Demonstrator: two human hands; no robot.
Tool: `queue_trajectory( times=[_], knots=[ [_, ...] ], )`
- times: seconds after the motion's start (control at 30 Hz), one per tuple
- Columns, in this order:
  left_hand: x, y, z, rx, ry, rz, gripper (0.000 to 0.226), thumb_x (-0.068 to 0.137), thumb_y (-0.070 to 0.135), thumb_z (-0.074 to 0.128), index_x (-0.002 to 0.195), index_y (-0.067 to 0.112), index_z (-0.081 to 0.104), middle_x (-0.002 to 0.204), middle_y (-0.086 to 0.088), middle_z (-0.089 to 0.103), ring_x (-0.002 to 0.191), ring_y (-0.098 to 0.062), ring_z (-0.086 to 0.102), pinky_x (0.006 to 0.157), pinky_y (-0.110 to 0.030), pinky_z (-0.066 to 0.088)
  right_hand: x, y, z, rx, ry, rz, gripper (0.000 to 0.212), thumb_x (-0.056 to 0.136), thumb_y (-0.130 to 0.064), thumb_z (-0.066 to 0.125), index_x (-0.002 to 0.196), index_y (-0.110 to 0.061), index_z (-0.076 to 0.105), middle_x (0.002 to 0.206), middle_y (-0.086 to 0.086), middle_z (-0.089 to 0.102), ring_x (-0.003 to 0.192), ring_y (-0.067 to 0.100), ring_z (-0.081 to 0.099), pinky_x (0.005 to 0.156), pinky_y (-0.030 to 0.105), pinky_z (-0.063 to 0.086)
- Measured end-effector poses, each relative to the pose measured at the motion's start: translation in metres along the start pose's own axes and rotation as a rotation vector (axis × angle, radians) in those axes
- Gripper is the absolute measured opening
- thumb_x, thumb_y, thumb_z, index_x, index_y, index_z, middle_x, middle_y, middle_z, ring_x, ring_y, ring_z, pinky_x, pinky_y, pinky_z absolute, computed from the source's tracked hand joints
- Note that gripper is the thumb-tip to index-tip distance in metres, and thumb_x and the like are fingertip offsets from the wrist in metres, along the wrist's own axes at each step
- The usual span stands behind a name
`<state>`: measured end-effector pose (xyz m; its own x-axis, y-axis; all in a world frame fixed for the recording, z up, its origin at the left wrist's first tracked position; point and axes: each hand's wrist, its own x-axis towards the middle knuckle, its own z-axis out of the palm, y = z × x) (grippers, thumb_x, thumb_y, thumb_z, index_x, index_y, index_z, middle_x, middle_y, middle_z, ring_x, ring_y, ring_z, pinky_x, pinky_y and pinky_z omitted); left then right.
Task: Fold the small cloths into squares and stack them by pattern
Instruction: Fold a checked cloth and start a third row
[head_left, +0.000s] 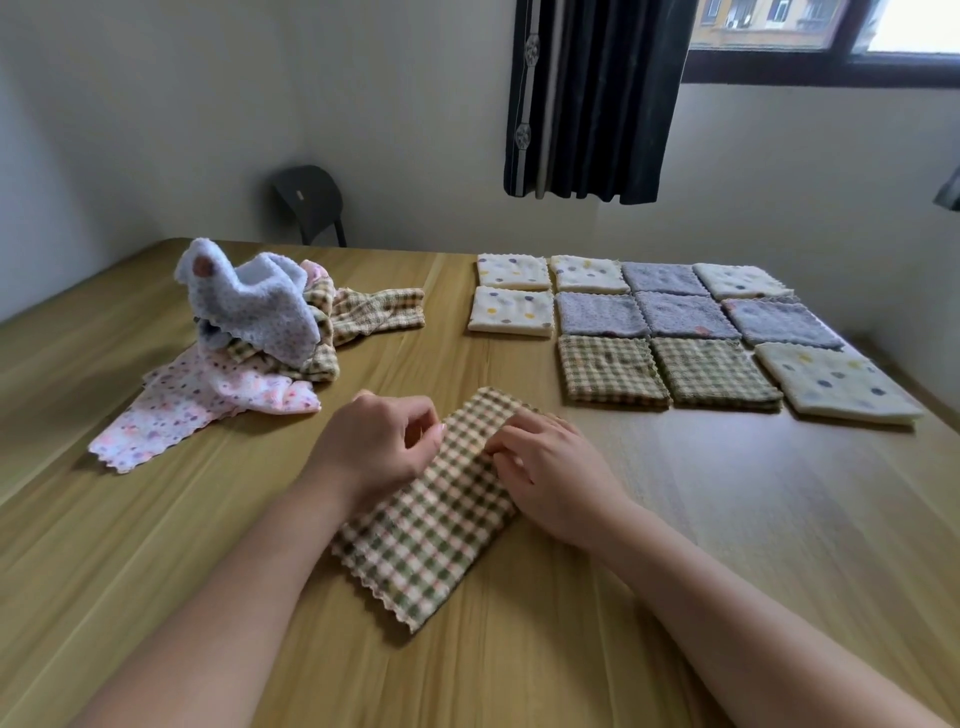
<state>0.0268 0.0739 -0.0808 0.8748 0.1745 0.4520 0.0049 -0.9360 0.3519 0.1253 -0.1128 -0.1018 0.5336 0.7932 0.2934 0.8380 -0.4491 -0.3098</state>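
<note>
Your cloth (431, 545) lies on the table (675, 519) as a long checked strip. Its long axis runs from about 7 o'clock, where the scalloped end sits close to you, up to 1 o'clock at the far end. Both hands sit on the far half, one on each long edge.

Your right hand (550, 473) is at the 3 o'clock side. Its fingers are curled onto that edge and appear to pinch a small ruck of fabric. Your left hand (374, 447) is at the 9 o'clock side, thumb and forefinger brought together right at the edge. I cannot tell whether any fabric is caught between them.

So most of the strip trails from your grip toward 6 to 7 o'clock, passing between your wrists.

The strip looks one fold short of a square. That fold has to go across the long axis, so one end must travel along the 7-to-1 line to meet the other. Neither hand is clearly nearer the scalloped end, and both would have to draw back toward you to reach it.

The checked squares (613, 369) lie at about 1 o'clock from your right hand, so that hand looks better placed to carry the finished piece over. The unfolded pile (249, 332) waits at 10 o'clock, nearer your left.
</note>
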Motion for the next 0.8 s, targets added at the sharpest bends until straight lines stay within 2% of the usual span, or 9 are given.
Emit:
queue_trajectory(
  times=[0.1,0.17,0.3,0.4,0.47,0.53,0.6,0.67,0.8],
  knots=[
    [-0.001,-0.011,0.005,-0.090,-0.178,0.094,0.022,0.076,0.051,0.053,0.075,0.031,0.063,0.080,0.018,0.061,0.081,-0.002,0.057,0.079,-0.029,0.044,0.002,0.007,0.000,0.050,-0.048,-0.026,0.027,0.093,-0.014,0.047,0.111,-0.023,0.065,0.121,-0.012,0.061,0.119,0.009,0.051,0.120,0.042,0.012],
    [-0.003,-0.017,0.008,-0.160,-0.253,0.080,0.023,0.073,0.054,0.056,0.079,0.035,0.067,0.094,0.020,0.061,0.095,-0.001,0.057,0.086,-0.034,0.048,0.002,0.012,0.001,0.060,-0.011,-0.008,0.030,0.093,-0.009,0.048,0.112,-0.023,0.067,0.125,-0.012,0.061,0.126,0.008,0.048,0.120,0.046,0.010],
    [0.000,-0.014,0.010,-0.041,-0.306,0.078,0.049,0.073,0.068,0.042,0.102,0.039,0.068,0.115,0.023,0.058,0.115,0.003,0.048,0.103,-0.039,0.036,0.003,0.015,0.002,0.078,0.138,0.026,0.026,0.088,-0.004,0.055,0.101,-0.020,0.071,0.119,-0.006,0.065,0.117,0.015,0.056,0.112,0.050,0.029],
    [0.002,-0.009,0.021,0.141,-0.393,-0.025,0.087,0.069,0.076,0.013,0.141,0.038,0.043,0.148,0.017,0.036,0.138,-0.004,0.025,0.109,-0.035,0.018,0.002,0.020,0.004,0.068,0.244,0.012,0.023,0.083,-0.003,0.059,0.094,-0.019,0.071,0.107,-0.005,0.069,0.105,0.018,0.062,0.101,0.051,0.041],
    [0.001,-0.006,0.031,0.161,-0.366,-0.093,0.094,0.068,0.076,0.004,0.148,0.035,0.030,0.155,0.015,0.024,0.143,-0.007,0.013,0.111,-0.036,0.011,0.000,0.023,0.004,0.057,0.255,0.005,0.026,0.081,-0.001,0.057,0.094,-0.019,0.071,0.106,-0.006,0.069,0.103,0.018,0.063,0.100,0.050,0.043],
    [-0.001,-0.010,0.027,0.091,-0.258,-0.087,0.088,0.071,0.077,0.015,0.141,0.031,0.042,0.147,0.012,0.038,0.139,-0.007,0.024,0.109,-0.035,0.018,0.003,0.020,0.005,0.049,0.241,-0.010,0.033,0.078,0.002,0.053,0.096,-0.018,0.071,0.107,-0.005,0.069,0.104,0.019,0.063,0.100,0.049,0.043],
    [0.000,-0.014,0.021,-0.020,-0.214,0.000,0.066,0.071,0.075,0.037,0.117,0.031,0.058,0.122,0.015,0.054,0.117,-0.002,0.043,0.101,-0.034,0.034,0.003,0.021,0.004,0.042,0.223,-0.001,0.039,0.075,0.007,0.052,0.098,-0.019,0.071,0.108,-0.004,0.069,0.106,0.019,0.062,0.101,0.048,0.042],
    [-0.001,-0.016,0.018,-0.098,-0.237,0.082,0.044,0.070,0.070,0.054,0.095,0.034,0.061,0.102,0.018,0.057,0.097,0.004,0.047,0.090,-0.035,0.042,0.004,0.021,0.003,0.047,0.204,0.020,0.046,0.072,0.010,0.051,0.103,-0.019,0.070,0.112,-0.004,0.067,0.109,0.019,0.059,0.103,0.045,0.040],
    [-0.001,-0.013,0.027,-0.187,-0.186,0.059,0.033,0.077,0.058,0.054,0.081,0.028,0.065,0.085,0.015,0.059,0.087,0.000,0.050,0.081,-0.032,0.044,0.001,0.019,0.000,0.061,0.100,0.030,0.055,0.076,0.007,0.051,0.122,-0.022,0.061,0.127,-0.005,0.060,0.123,0.015,0.049,0.115,0.039,0.024]
  ],
)
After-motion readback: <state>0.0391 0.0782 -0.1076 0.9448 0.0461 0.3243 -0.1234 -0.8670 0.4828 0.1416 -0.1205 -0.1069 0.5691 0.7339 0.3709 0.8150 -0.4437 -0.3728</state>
